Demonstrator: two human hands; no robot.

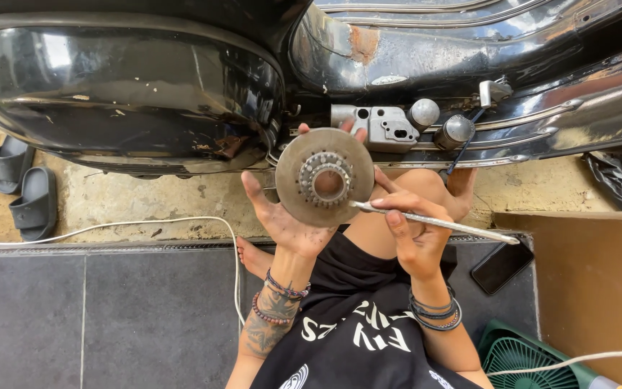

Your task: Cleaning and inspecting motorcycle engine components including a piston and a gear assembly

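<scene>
My left hand (282, 220) holds up a round rusty metal disc (293, 173) with a toothed ring and a hole at its centre. Its fingers wrap the disc's edge from behind. My right hand (412, 234) grips a thin silver metal rod (433, 222), and the rod's tip touches the disc's lower right rim. Both hands hover over my lap, just in front of a black scooter body (124, 86). Beaded bracelets sit on both wrists.
A grey metal bracket and two round knobs (426, 114) stick out of the scooter's underside. A white cable (145, 225) crosses the floor. Grey slippers (26, 194) lie at the left. A black phone (499, 265), a brown board (592, 288) and a green fan (527, 356) lie at the right.
</scene>
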